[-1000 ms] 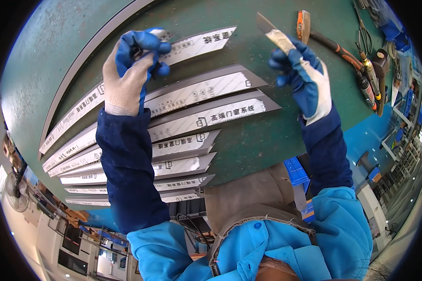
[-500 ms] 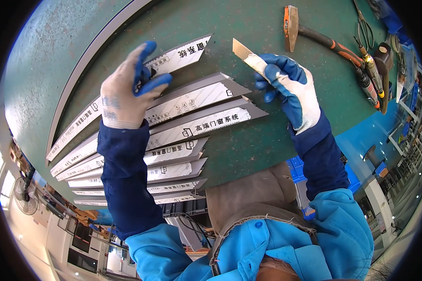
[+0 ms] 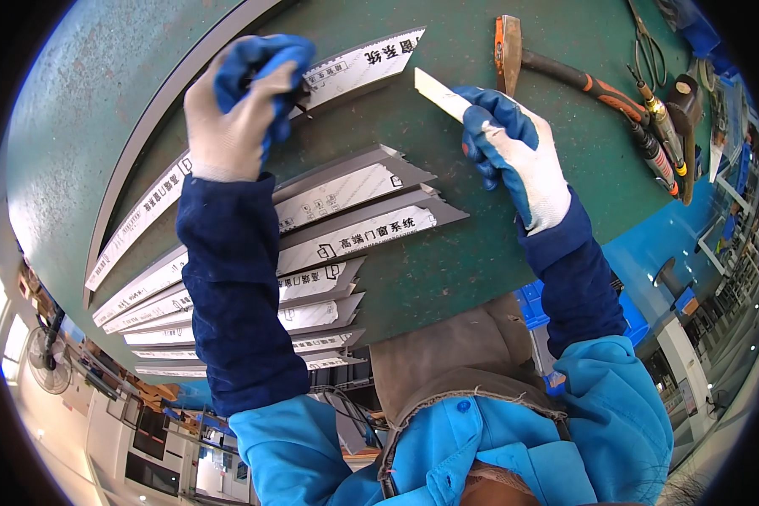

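My right hand [image 3: 514, 152], in a white glove with blue-coated fingers, is closed around a flat, pale, slant-tipped blade [image 3: 438, 94] that points to the far left. My left hand [image 3: 249, 97], gloved alike, is curled over the farthest grey metal profile [image 3: 367, 66], which carries a white printed film and has a mitred end. Something small and dark shows at its fingertips, too little seen to name. Nearer to me, several similar film-covered profiles [image 3: 367, 239] lie fanned side by side, partly hidden under my left forearm.
A hammer [image 3: 565, 72] with a black and orange handle lies at the far right, beside screwdriver-like tools [image 3: 666, 126], scissors [image 3: 649, 51] and a dark mallet [image 3: 687, 101]. A long curved-looking grey bar [image 3: 156, 93] runs along the left of the green table [image 3: 447, 270].
The farthest profile has shifted away and to the right. My left hand has moved away from me, its fingers curling in. The blade has turned slightly and looks whiter.
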A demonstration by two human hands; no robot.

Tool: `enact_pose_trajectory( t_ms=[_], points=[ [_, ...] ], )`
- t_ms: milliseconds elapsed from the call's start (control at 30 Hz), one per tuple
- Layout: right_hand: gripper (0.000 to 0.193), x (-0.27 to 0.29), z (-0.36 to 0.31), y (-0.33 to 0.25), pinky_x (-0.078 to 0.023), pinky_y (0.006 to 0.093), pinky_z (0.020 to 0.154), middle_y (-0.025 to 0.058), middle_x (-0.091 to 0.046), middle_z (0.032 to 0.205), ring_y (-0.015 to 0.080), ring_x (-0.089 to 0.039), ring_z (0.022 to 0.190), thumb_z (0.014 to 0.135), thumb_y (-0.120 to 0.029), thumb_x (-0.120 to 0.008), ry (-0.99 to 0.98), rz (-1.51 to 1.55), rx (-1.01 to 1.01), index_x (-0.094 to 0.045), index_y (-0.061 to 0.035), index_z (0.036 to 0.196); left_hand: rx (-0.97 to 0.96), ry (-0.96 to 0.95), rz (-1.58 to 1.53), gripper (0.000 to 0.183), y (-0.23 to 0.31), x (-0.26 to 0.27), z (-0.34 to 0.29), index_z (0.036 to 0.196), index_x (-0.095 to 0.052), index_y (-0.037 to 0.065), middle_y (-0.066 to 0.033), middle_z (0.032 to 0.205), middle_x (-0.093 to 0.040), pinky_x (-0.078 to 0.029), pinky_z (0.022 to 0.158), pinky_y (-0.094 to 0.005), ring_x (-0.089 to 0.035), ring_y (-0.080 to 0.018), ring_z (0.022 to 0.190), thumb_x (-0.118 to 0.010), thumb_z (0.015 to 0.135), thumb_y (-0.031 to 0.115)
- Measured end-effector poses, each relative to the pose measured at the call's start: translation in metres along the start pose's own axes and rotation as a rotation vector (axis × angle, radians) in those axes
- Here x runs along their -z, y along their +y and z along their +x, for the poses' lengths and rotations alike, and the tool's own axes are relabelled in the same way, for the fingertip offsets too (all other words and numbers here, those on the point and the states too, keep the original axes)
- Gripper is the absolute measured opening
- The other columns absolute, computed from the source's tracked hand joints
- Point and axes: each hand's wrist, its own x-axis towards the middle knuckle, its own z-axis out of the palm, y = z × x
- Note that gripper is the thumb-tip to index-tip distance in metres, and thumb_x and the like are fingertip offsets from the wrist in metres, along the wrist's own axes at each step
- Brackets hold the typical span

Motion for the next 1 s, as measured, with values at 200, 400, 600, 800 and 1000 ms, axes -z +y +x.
enact_pose_trajectory(
  t_ms=[200,400,600,800,1000],
  points=[
    [0.024,-0.01,-0.007,-0.013,-0.031,0.0165,0.041,0.0032,-0.058,0.068,0.004,-0.042,0.048,0.089,-0.007,-0.054,0.006,0.001,-0.051,-0.063,-0.0002,0.11,-0.009,0.122,-0.248,0.031,-0.008,-0.016,0.005,0.112,-0.062,-0.001,-0.012,0.095,-0.067,-0.049,0.061,-0.0227,-0.062,-0.0179,0.07,-0.062,0.091,0.021],
    [0.023,-0.015,-0.004,-0.004,-0.03,0.0162,0.04,0.0028,-0.058,0.066,0.0036,-0.041,0.045,0.089,-0.006,-0.055,-0.005,0.113,-0.069,-0.064,-0.001,0.109,-0.158,0.213,-0.109,0.031,-0.022,-0.026,0.017,0.112,-0.062,-0.001,-0.0114,0.092,-0.067,-0.049,0.06,-0.0217,-0.062,-0.0165,0.068,-0.06,0.093,0.024],
    [0.021,-0.02,-0.005,-0.009,-0.03,0.0163,0.039,0.0027,-0.057,0.064,0.0037,-0.041,0.044,0.089,-0.006,-0.056,0.03,0.07,-0.089,-0.064,-0.001,0.107,-0.146,0.008,-0.321,0.035,-0.017,-0.028,0.012,0.115,-0.06,-0.001,-0.0133,0.094,-0.068,-0.052,0.06,-0.023,-0.065,-0.0179,0.069,-0.065,0.09,0.023],
    [0.02,-0.024,-0.007,-0.009,-0.03,0.0163,0.037,0.0029,-0.057,0.064,0.0039,-0.04,0.043,0.089,-0.008,-0.058,0.062,0.102,-0.104,-0.064,-0.0005,0.107,-0.081,0.086,-0.057,0.041,-0.025,-0.023,0.015,0.118,-0.059,-0.002,-0.016,0.1,-0.068,-0.057,0.07,-0.0276,-0.068,-0.0223,0.076,-0.068,0.088,0.026],
    [0.02,-0.025,-0.009,-0.008,-0.03,0.0165,0.037,0.0033,-0.057,0.064,0.0039,-0.04,0.043,0.089,-0.008,-0.059,0.069,0.161,-0.097,-0.064,0.0,0.106,-0.169,0.048,-0.053,0.046,-0.031,-0.018,0.016,0.118,-0.058,-0.001,-0.0171,0.104,-0.067,-0.055,0.079,-0.0317,-0.068,-0.0255,0.085,-0.071,0.085,0.028]
  ],
)
